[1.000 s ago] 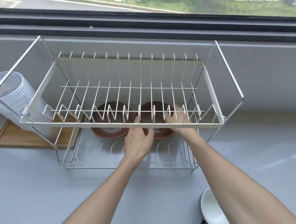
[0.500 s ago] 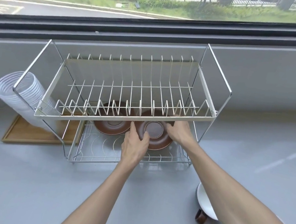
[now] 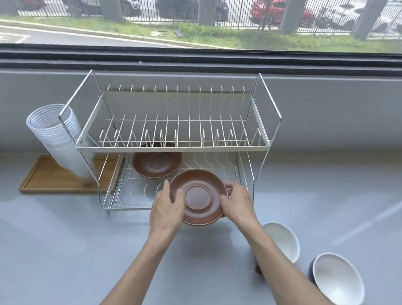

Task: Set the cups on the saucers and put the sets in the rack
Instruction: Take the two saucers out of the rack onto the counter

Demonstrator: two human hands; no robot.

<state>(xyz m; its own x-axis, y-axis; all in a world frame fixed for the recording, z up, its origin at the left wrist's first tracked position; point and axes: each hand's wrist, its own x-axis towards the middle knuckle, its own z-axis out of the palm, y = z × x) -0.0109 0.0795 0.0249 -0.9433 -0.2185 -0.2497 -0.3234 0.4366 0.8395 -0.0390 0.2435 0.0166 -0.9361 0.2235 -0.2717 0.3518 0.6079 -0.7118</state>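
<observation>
A brown saucer (image 3: pixel 198 196) is held tilted at the front edge of the two-tier wire rack (image 3: pixel 169 144), half out of the lower shelf. My left hand (image 3: pixel 167 207) grips its left rim and my right hand (image 3: pixel 238 203) grips its right rim. A second brown saucer (image 3: pixel 156 162) lies on the lower shelf behind it. To the right on the counter stand a cup with a white inside and brown handle (image 3: pixel 282 237), partly hidden by my right forearm, and a dark blue cup with a white inside (image 3: pixel 337 282).
A wooden tray (image 3: pixel 58 180) lies left of the rack with a ribbed white tube (image 3: pixel 58 135) leaning over it. The rack's upper tier holds nothing. A grey wall and window ledge run behind. The grey counter (image 3: pixel 48 246) stretches in front.
Both hands have drawn the right-hand saucer forward, out from under the upper tier to the rack's front edge. The view has pulled back, so the blue cup now shows.
</observation>
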